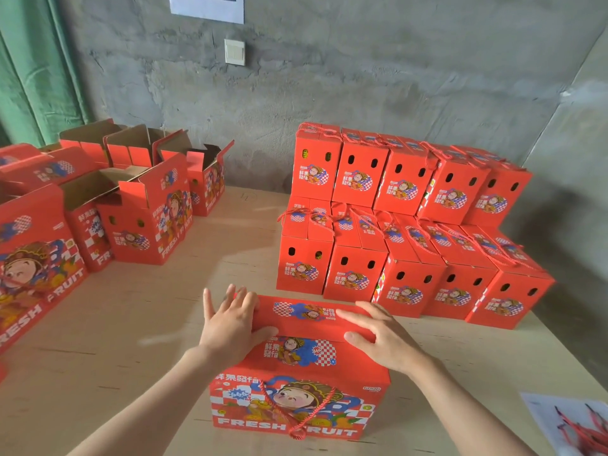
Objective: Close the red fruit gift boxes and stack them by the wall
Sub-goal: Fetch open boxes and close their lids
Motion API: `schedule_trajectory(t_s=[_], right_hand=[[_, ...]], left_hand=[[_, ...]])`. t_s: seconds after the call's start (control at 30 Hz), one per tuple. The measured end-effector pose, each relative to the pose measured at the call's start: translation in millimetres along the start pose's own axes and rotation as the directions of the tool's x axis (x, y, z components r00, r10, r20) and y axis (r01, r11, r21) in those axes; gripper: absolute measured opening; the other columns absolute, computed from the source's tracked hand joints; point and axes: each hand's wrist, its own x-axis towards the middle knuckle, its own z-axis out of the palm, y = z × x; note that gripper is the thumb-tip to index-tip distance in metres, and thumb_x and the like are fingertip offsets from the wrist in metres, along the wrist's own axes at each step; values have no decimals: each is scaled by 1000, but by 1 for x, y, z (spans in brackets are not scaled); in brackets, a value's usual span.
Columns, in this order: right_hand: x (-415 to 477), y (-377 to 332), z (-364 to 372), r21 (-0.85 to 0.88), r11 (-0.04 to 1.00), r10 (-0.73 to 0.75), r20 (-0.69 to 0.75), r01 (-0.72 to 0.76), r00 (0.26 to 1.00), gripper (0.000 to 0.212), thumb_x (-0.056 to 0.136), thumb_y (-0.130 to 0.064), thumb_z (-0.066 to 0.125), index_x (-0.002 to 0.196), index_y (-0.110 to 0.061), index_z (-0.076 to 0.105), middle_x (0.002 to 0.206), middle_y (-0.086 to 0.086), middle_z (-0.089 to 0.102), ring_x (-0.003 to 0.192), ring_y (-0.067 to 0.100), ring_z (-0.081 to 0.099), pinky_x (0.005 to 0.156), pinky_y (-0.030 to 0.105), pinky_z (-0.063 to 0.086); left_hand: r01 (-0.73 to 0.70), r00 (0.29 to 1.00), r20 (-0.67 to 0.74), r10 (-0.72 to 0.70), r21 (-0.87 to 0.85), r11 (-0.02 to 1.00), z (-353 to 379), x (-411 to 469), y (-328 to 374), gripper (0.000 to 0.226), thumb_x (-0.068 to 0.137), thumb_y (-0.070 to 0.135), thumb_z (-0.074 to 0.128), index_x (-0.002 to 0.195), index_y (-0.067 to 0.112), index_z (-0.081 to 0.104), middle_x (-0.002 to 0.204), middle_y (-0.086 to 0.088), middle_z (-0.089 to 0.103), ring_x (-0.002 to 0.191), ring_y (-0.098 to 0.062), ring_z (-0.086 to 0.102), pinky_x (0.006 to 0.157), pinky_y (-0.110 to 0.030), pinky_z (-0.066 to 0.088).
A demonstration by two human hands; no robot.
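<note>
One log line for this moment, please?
phase: closing lid | left hand: pressing box top | right hand: same | stack: at wall

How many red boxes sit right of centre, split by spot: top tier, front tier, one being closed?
Top tier boxes: 5
Front tier boxes: 5
Box being closed: 1
Total: 11

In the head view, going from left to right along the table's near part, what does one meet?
Big red box at the edge → left hand → right hand → paper sheet with red cords.
</note>
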Motion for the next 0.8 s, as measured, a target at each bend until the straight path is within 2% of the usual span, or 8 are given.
schedule_trajectory(t_s=[0.07,0.1,0.17,0.23,0.3,0.4,0.6,0.8], right_hand=[[3,1,-2,-67,998,-18,6,19,1000,44,85,-70,33,127,-68,20,151,-9,26,139,7,17,111,33,23],[4,1,-2,-100,995,-27,9,28,1000,46,84,-71,30,129,-67,17,148,-8,28,138,7,19,110,32,25],[6,2,-1,-147,988,-35,15,37,999,48,84,-72,26,130,-67,12,145,-7,29,135,8,22,107,31,27],[7,2,0,-161,986,-38,10,40,999,49,84,-71,26,131,-66,10,143,-6,31,133,8,23,107,30,26],[7,2,0,-168,985,-33,11,35,999,50,86,-69,27,132,-64,10,142,-5,32,132,10,24,107,30,26],[8,1,-2,-208,977,-33,33,39,999,50,90,-65,29,135,-61,8,143,-3,32,133,12,24,109,32,26],[8,-1,-7,-259,963,-40,119,70,992,50,96,-59,23,143,-58,7,145,-4,23,135,16,19,111,37,24],[9,-1,-6,-306,948,-51,116,85,992,48,99,-55,22,143,-59,4,143,-3,23,134,17,19,111,37,21]], left_hand=[[-64,992,105,63,4,998,-12,12,-3,60,79,73,47,107,22,36,133,-1,46,142,-22,23,114,-52,-8],[-89,985,150,90,-12,996,-16,17,-4,62,77,73,50,107,21,35,127,-1,49,136,-22,33,115,-48,2],[-145,970,200,140,8,989,-20,24,-5,74,75,77,45,119,19,37,126,-1,48,123,-21,43,110,-38,25],[-219,955,226,189,111,969,-21,27,-7,94,68,84,22,139,23,29,133,-1,41,124,-20,38,105,-34,32],[-285,944,231,235,215,934,-18,31,-9,105,59,86,4,148,30,18,134,-1,37,125,-20,35,104,-35,33],[-334,936,210,284,267,904,-14,35,-13,102,61,84,-4,150,36,11,133,-2,37,124,-21,35,102,-37,34],[-322,934,229,275,202,925,-9,34,-18,103,60,88,-11,150,39,4,135,-3,33,128,-22,31,107,-40,27],[-315,937,212,278,165,935,-8,31,-17,107,56,89,-20,149,42,3,135,-2,32,128,-22,29,109,-39,25]])
